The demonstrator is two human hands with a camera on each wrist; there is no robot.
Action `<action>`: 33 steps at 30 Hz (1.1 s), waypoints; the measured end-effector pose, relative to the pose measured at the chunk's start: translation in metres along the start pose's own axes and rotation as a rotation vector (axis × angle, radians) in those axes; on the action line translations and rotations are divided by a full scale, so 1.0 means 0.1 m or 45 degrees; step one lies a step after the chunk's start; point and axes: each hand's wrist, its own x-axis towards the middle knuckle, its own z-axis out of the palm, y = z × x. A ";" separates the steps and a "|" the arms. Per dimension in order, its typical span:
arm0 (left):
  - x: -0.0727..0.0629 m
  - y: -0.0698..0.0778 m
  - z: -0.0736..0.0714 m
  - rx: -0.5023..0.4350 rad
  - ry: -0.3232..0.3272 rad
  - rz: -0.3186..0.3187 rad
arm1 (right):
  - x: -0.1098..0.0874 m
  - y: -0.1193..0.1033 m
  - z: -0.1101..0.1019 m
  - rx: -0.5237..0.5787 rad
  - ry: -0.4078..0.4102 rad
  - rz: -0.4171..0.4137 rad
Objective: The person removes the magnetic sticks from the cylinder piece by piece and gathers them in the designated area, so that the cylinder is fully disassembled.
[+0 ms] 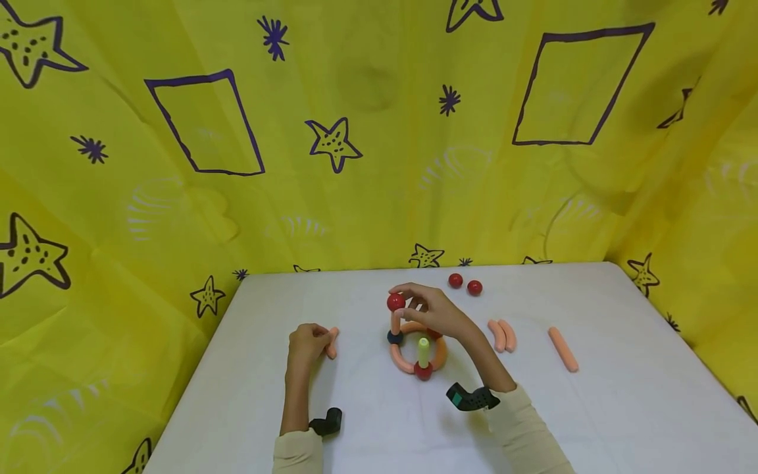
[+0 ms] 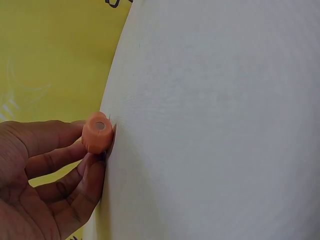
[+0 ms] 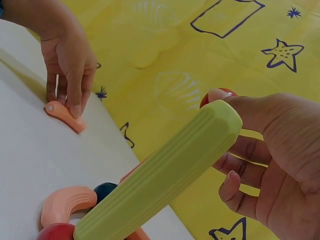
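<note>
On the table lies a ring of curved orange pieces (image 1: pixel 400 359) joined by balls, among them a dark blue ball (image 1: pixel 395 337) and a red ball (image 1: pixel 423 370). A light green stick (image 1: pixel 423 353) stands upright on that red ball. Over the blue ball rises an orange stick (image 1: pixel 395 322), topped by another red ball (image 1: pixel 395 302). My right hand (image 1: pixel 437 309) pinches this top ball between thumb and fingers; in the right wrist view the green stick (image 3: pixel 160 175) partly hides it. To the left, my left hand (image 1: pixel 309 343) pinches a curved orange piece (image 2: pixel 97 134) at the table surface.
Two loose red balls (image 1: pixel 464 284) lie at the back of the table. Right of the ring are two curved orange pieces (image 1: pixel 502 336) side by side and a straight orange stick (image 1: pixel 563 349). A yellow patterned curtain (image 1: pixel 379 197) borders the white table (image 1: pixel 367 421).
</note>
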 end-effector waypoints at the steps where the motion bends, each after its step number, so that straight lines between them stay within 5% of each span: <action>1: 0.00 -0.01 0.00 0.000 0.005 0.003 | 0.00 0.01 0.00 -0.002 0.000 0.002; 15: 0.02 -0.01 -0.01 0.015 0.034 -0.014 | -0.02 -0.03 0.01 0.018 0.011 -0.037; 22: -0.04 0.13 -0.06 0.061 0.081 -0.003 | -0.03 -0.05 0.02 0.027 0.015 -0.026; 26: -0.07 0.27 -0.05 0.069 0.068 0.089 | -0.02 -0.06 0.02 0.019 0.017 -0.013; 33: -0.15 0.54 0.11 -0.045 -0.100 0.362 | -0.02 -0.04 0.00 -0.035 0.022 -0.023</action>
